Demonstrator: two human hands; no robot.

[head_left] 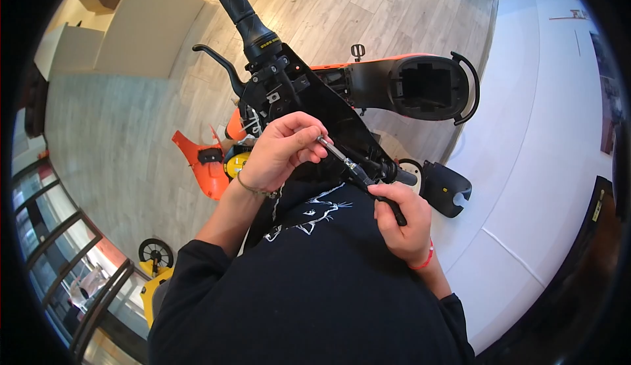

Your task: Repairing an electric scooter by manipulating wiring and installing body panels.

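Both hands are raised in front of my chest, over the black frame of a scooter (338,115). A screwdriver (353,168) with a metal shaft and black handle slants between them. My right hand (404,224) is wrapped round its handle. At the upper end, the thumb and fingertips of my left hand (282,148) pinch the tip of the shaft, where a bit may sit but is mostly hidden. Just beyond my left hand is the scooter's stripped handlebar (269,69), with its exposed wires and clamps, a black grip (234,0) and a brake lever (220,63).
An orange body panel (202,171) lies at left on the wooden floor (125,135). The scooter's rear, with an open black compartment (430,88), points right. A black cover (447,187) rests at right, on or beside a white surface (526,168). A small yellow wheeled vehicle (156,260) stands lower left.
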